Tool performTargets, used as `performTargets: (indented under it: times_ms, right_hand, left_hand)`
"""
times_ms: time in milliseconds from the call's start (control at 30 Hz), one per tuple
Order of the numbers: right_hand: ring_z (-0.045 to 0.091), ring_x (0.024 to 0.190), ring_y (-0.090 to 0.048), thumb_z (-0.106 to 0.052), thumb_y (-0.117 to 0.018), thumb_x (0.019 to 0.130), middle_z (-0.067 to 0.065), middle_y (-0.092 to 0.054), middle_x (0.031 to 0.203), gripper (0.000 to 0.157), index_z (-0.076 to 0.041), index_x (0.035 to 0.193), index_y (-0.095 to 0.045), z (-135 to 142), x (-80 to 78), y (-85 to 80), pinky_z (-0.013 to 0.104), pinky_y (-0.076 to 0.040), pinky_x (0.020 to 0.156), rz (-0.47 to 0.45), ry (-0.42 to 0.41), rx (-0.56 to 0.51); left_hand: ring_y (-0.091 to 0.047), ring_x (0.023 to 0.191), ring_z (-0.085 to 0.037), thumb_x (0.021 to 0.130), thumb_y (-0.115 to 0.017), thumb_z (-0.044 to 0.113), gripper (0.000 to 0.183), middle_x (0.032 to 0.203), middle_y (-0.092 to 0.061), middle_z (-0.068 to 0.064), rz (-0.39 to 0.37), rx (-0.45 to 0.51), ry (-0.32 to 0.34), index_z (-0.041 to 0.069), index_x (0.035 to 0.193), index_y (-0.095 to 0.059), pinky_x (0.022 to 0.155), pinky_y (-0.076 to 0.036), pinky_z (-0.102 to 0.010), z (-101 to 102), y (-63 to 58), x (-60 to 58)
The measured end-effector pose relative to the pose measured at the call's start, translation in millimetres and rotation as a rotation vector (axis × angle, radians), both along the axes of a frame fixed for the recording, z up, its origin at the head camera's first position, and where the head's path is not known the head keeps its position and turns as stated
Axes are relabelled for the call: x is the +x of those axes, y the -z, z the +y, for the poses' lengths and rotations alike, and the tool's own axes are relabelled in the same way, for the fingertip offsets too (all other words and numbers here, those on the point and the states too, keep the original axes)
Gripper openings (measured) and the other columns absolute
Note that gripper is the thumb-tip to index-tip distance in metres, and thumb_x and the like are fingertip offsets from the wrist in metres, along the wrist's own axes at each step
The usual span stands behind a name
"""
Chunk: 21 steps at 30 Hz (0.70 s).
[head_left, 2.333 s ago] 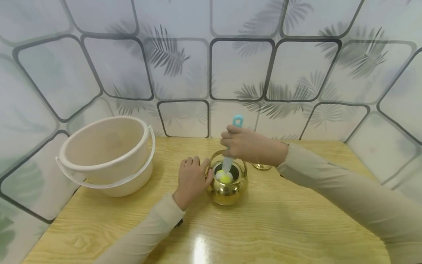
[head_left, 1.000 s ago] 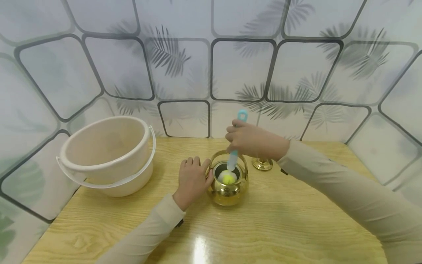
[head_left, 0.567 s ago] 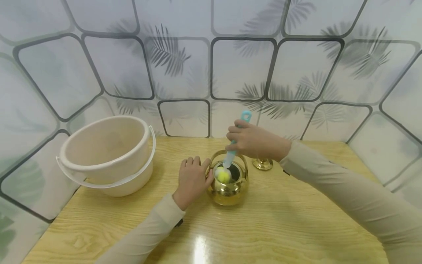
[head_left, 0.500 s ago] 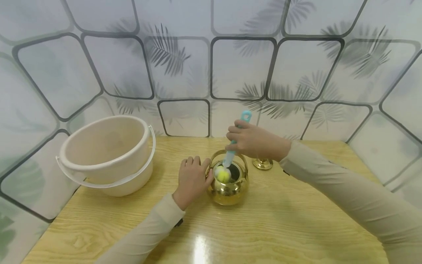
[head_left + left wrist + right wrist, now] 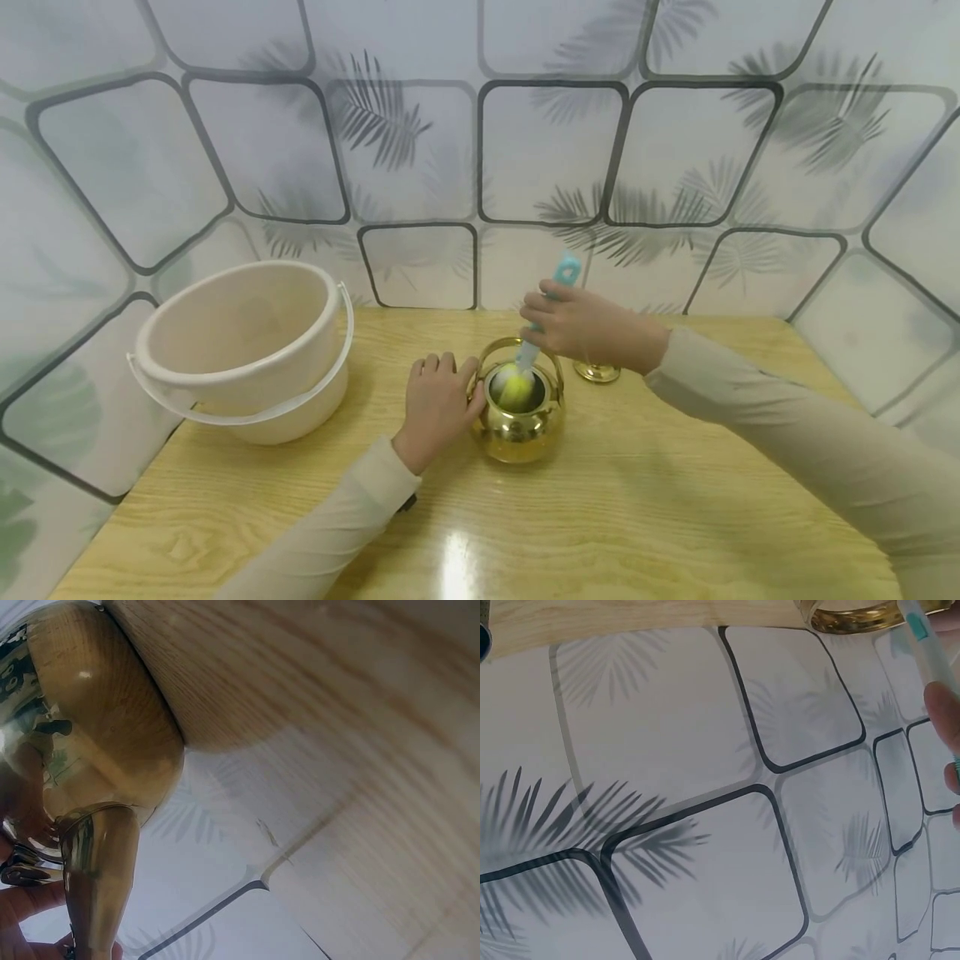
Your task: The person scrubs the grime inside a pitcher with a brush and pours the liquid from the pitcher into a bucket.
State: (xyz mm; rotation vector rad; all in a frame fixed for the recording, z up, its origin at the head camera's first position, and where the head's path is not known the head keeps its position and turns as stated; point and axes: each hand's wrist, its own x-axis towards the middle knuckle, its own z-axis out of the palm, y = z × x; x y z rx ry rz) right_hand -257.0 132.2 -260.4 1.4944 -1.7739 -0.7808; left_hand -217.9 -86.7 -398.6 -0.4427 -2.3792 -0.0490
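A shiny gold kettle (image 5: 517, 433) stands on the table with its lid off and its hoop handle raised. My right hand (image 5: 581, 325) grips the light-blue handle of a bottle brush (image 5: 567, 268), which leans to the right. The brush's yellow and white head (image 5: 515, 390) is down in the kettle's mouth. At the kettle's left side, my left hand (image 5: 437, 408) holds it, thumb against the body. The left wrist view shows its fingers (image 5: 30, 900) curled about the kettle's spout (image 5: 101, 877). In the right wrist view, the brush's pale shaft (image 5: 926, 649) passes my fingertips.
Two nested off-white plastic tubs, a bucket (image 5: 240, 329) with a white bail handle on top, stand at the left. Behind my right hand is a round gold piece (image 5: 597, 372), partly hidden. A patterned wall covering (image 5: 420, 267) rises behind the wooden table (image 5: 637, 517).
My right hand has shifted slightly right, and the brush handle now leans further right. The brush head has moved about in the kettle's mouth. My left hand and the kettle stay put.
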Motion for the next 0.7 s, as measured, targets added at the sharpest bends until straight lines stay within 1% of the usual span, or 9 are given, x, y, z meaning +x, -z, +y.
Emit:
performTargets:
  times_ms: [133,200,367,467,533,600,700]
  right_hand:
    - [0.02,0.095,-0.054,-0.012,-0.075,0.073,0.002,-0.065,0.095,0.022,-0.015,0.092,-0.064,-1,6.9,-1.5,0.033,-0.038,0.092,0.06,0.033,0.021]
    - [0.019,0.092,-0.053,-0.013,-0.074,0.074,0.0,-0.063,0.09,0.016,-0.015,0.086,-0.064,-4,10.7,-2.6,0.032,-0.037,0.091,0.087,0.056,0.029]
    - [0.017,0.085,-0.047,-0.016,-0.075,0.073,-0.003,-0.058,0.08,0.01,-0.018,0.073,-0.065,-14,20.2,-7.6,0.031,-0.034,0.091,0.101,0.104,0.058]
    - [0.016,0.083,-0.046,-0.017,-0.075,0.073,-0.004,-0.057,0.077,0.013,-0.019,0.068,-0.064,-19,21.9,-10.2,0.032,-0.033,0.092,0.071,0.125,0.081]
    - [0.016,0.084,-0.048,-0.018,-0.075,0.072,-0.004,-0.059,0.078,0.013,-0.02,0.067,-0.064,-22,21.2,-12.1,0.032,-0.034,0.092,0.041,0.136,0.092]
    - [0.016,0.086,-0.049,-0.019,-0.076,0.071,-0.005,-0.061,0.079,0.011,-0.021,0.067,-0.065,-24,18.8,-14.2,0.032,-0.034,0.092,-0.007,0.153,0.101]
    - [0.016,0.088,-0.051,-0.023,-0.077,0.068,-0.006,-0.065,0.084,0.008,-0.024,0.072,-0.07,-27,14.2,-18.4,0.032,-0.034,0.092,-0.107,0.185,0.107]
  left_hand:
    - [-0.056,0.067,-0.024,0.083,-0.06,0.032,0.02,0.072,-0.059,-0.007,0.014,-0.001,-0.004,0.016,0.093,-0.065,0.067,-0.048,-0.037,0,-0.5,-0.6]
    - [-0.055,0.066,-0.024,0.083,-0.06,0.032,0.019,0.072,-0.059,-0.006,0.022,0.001,-0.004,0.016,0.093,-0.065,0.067,-0.047,-0.037,0,-0.9,-0.5]
    - [-0.056,0.066,-0.024,0.082,-0.061,0.032,0.019,0.071,-0.059,-0.007,0.034,-0.001,-0.008,0.016,0.091,-0.065,0.066,-0.048,-0.037,1,-1.0,-0.2]
    - [-0.056,0.066,-0.025,0.082,-0.061,0.032,0.02,0.071,-0.058,-0.007,0.029,-0.002,-0.011,0.016,0.092,-0.065,0.066,-0.047,-0.038,1,-0.5,-0.2]
    - [-0.056,0.066,-0.025,0.081,-0.061,0.032,0.02,0.071,-0.058,-0.007,0.025,-0.002,-0.013,0.016,0.093,-0.065,0.067,-0.047,-0.038,1,-0.6,0.1]
    - [-0.055,0.067,-0.025,0.082,-0.061,0.032,0.021,0.071,-0.058,-0.007,0.015,-0.003,-0.015,0.016,0.094,-0.064,0.068,-0.047,-0.038,1,-0.7,0.5]
    - [-0.056,0.068,-0.025,0.082,-0.061,0.032,0.021,0.072,-0.058,-0.007,0.001,-0.004,-0.019,0.017,0.095,-0.064,0.069,-0.047,-0.038,1,-0.8,0.8]
